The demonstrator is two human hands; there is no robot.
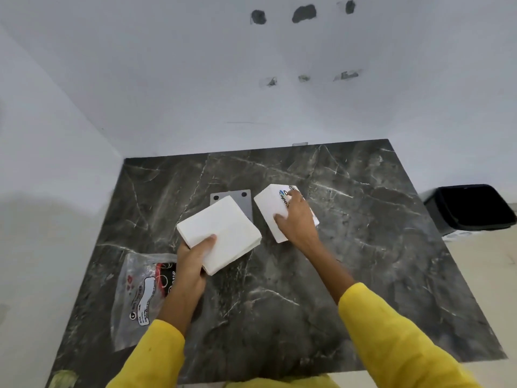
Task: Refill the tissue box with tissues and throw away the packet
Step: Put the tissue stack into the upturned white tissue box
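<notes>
A thick stack of white tissues (223, 229) is held above the dark marble table (363, 247) by my left hand (191, 264), which grips its near corner. My right hand (296, 219) is closed over the white tissue box (270, 208), which has a blue logo on one face and rests on the table to the right of the stack. A flat grey panel with two dark dots (243, 201), possibly the box's base, lies on the table partly hidden behind the stack. The empty clear plastic packet (140, 292) with red and black print lies at the table's left front.
A black bin (472, 208) stands on the floor past the table's right edge. White walls close off the back and left sides of the table. My yellow sleeves cover both forearms at the front edge.
</notes>
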